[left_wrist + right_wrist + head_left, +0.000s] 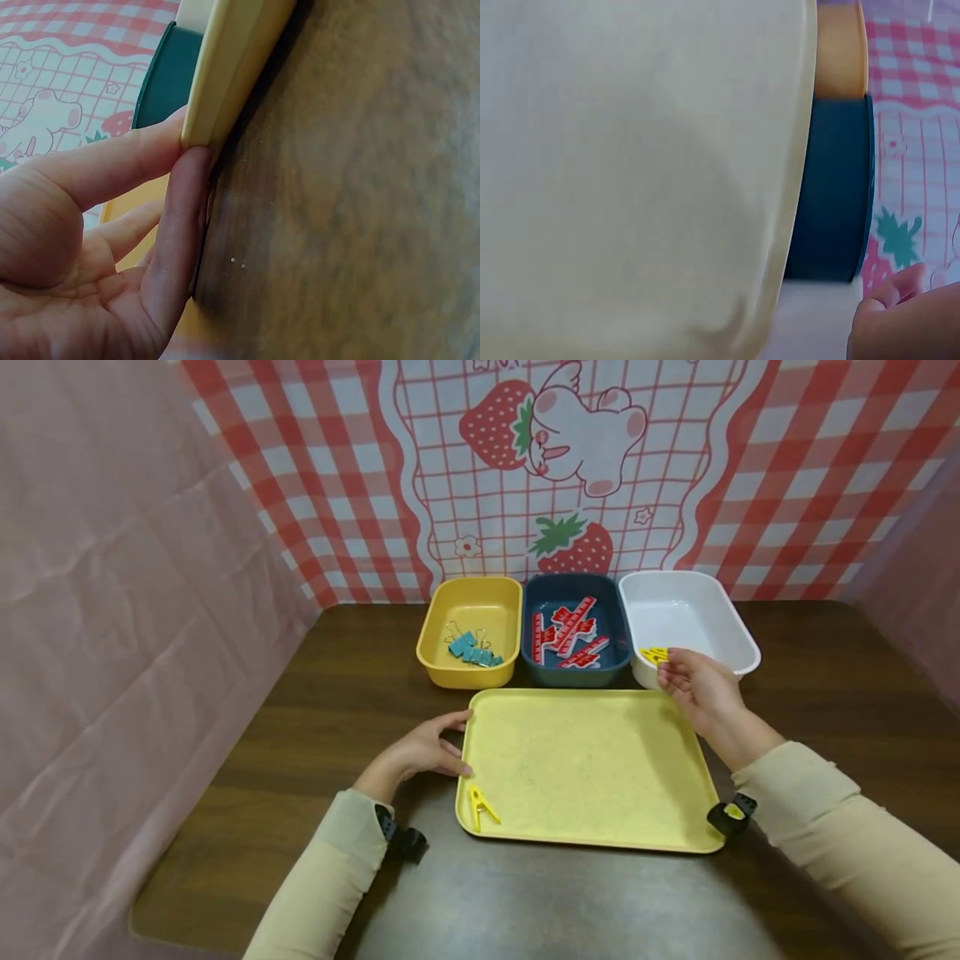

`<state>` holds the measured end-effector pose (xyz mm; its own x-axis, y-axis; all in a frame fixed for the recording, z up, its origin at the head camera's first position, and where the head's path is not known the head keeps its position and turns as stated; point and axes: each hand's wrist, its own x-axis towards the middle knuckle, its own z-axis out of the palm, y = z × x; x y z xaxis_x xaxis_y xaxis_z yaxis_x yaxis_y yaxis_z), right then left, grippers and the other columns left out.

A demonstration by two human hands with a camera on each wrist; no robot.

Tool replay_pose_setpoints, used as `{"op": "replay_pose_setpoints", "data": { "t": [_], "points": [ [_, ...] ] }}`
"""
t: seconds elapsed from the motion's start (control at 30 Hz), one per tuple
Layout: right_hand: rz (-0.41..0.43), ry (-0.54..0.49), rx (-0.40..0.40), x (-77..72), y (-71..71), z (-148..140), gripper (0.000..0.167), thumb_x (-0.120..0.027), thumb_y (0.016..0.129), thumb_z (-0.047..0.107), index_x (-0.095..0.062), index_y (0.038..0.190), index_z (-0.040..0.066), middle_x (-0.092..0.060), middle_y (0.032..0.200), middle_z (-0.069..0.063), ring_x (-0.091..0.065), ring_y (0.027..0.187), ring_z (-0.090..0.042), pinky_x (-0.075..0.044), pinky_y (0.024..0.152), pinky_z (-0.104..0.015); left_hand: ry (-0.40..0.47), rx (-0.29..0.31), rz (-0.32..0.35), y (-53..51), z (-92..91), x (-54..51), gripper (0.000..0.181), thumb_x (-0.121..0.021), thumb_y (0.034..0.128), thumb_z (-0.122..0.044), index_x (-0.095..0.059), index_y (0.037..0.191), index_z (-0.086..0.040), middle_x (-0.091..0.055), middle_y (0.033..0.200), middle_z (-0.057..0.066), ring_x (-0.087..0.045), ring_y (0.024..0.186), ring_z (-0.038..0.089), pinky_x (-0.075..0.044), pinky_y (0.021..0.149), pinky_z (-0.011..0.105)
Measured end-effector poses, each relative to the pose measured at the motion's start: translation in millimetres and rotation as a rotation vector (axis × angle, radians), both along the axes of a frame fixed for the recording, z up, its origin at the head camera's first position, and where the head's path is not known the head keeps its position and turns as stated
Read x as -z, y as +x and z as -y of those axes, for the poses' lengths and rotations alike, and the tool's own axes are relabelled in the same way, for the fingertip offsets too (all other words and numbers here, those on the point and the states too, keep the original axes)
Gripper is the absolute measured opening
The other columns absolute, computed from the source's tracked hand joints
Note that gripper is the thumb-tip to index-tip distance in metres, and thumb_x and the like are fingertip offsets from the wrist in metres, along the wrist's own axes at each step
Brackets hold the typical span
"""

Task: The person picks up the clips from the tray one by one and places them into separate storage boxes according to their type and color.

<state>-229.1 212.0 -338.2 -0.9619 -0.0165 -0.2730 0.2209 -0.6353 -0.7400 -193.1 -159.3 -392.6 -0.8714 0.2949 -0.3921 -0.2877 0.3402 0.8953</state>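
Note:
My left hand (426,748) pinches the left rim of a yellow tray (585,760); thumb and finger close over the tray edge in the left wrist view. On the tray's front left corner lies a yellow plastic clip (482,807). My right hand (701,689) is over the front left of a white bin (738,635), fingers bent. Right at its fingertips are yellow clips (653,655); whether the fingers pinch one cannot be told. In the right wrist view the same hand (892,319) shows at the lower right, with no clip visible.
Left of the white bin stand a dark blue bin (626,652) with several red-and-white clips (573,631) and a yellow bin (427,643) with teal binder clips (472,649). A checked strawberry cloth (337,468) hangs behind the wooden table (315,727).

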Motion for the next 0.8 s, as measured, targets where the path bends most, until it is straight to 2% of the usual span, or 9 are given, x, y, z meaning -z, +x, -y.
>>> {"op": "replay_pose_setpoints", "data": {
  "t": [0.13, 0.3, 0.4, 0.5, 0.63, 0.7, 0.8],
  "points": [
    [0.006, 0.028, -0.070, 0.4, 4.9, 18.3, 0.016, -0.052, 0.092, 0.002, -0.060, 0.079, 0.002, -0.059, 0.070, -0.008, -0.058, 0.061, -0.015, -0.052, 0.060, -0.021, 0.001, 0.004, -0.001, 0.1, 0.3, -0.2, 0.089, -0.073, 0.0701, 0.015, -0.033, 0.145, -0.013, -0.037, 0.134, 0.015, -0.061, 0.086, 0.023, -0.056, 0.071, 0.035],
    [0.020, 0.125, -0.179, 0.0, 13.6, 41.4, 0.014, -0.054, 0.095, 0.013, -0.063, 0.086, 0.008, -0.060, 0.079, -0.006, -0.058, 0.070, -0.014, -0.052, 0.068, -0.022, 0.000, 0.009, 0.004, 0.5, 0.7, -1.0, 0.089, -0.073, 0.0707, 0.013, -0.033, 0.145, -0.014, -0.036, 0.134, 0.014, -0.061, 0.087, 0.023, -0.056, 0.072, 0.035],
    [0.000, 0.201, -0.239, 1.6, 20.1, 54.9, 0.015, -0.051, 0.096, 0.015, -0.063, 0.089, 0.011, -0.060, 0.085, -0.004, -0.059, 0.075, -0.013, -0.052, 0.072, -0.022, 0.000, 0.013, 0.000, 0.3, 0.3, -1.2, 0.089, -0.074, 0.0707, 0.013, -0.033, 0.145, -0.014, -0.036, 0.135, 0.014, -0.061, 0.088, 0.023, -0.056, 0.072, 0.035],
    [-0.028, 0.310, -0.304, 5.3, 25.9, 71.7, 0.011, -0.051, 0.096, 0.012, -0.059, 0.101, 0.007, -0.060, 0.087, -0.003, -0.060, 0.077, -0.013, -0.053, 0.073, -0.022, -0.004, 0.010, -0.001, 0.4, 0.2, -1.1, 0.089, -0.073, 0.0706, 0.014, -0.033, 0.145, -0.014, -0.036, 0.135, 0.015, -0.060, 0.088, 0.023, -0.056, 0.071, 0.035],
    [-0.076, 0.469, -0.402, 11.5, 33.0, 96.0, 0.030, -0.054, 0.093, 0.009, -0.050, 0.119, -0.006, -0.061, 0.087, -0.003, -0.060, 0.077, -0.014, -0.053, 0.073, -0.024, -0.003, -0.003, 0.003, 0.3, -0.4, -0.8, 0.090, -0.073, 0.0700, 0.015, -0.033, 0.145, -0.014, -0.036, 0.135, 0.014, -0.060, 0.088, 0.023, -0.056, 0.071, 0.035],
    [-0.106, 0.546, -0.453, 14.0, 36.8, 107.3, 0.038, -0.055, 0.092, 0.009, -0.047, 0.123, -0.010, -0.061, 0.091, -0.005, -0.060, 0.079, -0.017, -0.053, 0.075, -0.027, -0.002, -0.005, 0.001, 0.4, -0.9, -0.8, 0.090, -0.073, 0.0697, 0.016, -0.033, 0.145, -0.013, -0.036, 0.134, 0.014, -0.060, 0.088, 0.024, -0.056, 0.071, 0.035],
    [-0.143, 0.667, -0.529, 17.3, 41.9, 123.1, 0.039, -0.058, 0.089, 0.008, -0.051, 0.122, -0.010, -0.061, 0.095, -0.008, -0.059, 0.085, -0.021, -0.054, 0.077, -0.032, -0.001, -0.004, -0.002, 1.3, -2.0, -1.6, 0.090, -0.072, 0.0698, 0.016, -0.033, 0.145, -0.012, -0.036, 0.134, 0.015, -0.060, 0.088, 0.024, -0.056, 0.071, 0.035]
  ]
}}
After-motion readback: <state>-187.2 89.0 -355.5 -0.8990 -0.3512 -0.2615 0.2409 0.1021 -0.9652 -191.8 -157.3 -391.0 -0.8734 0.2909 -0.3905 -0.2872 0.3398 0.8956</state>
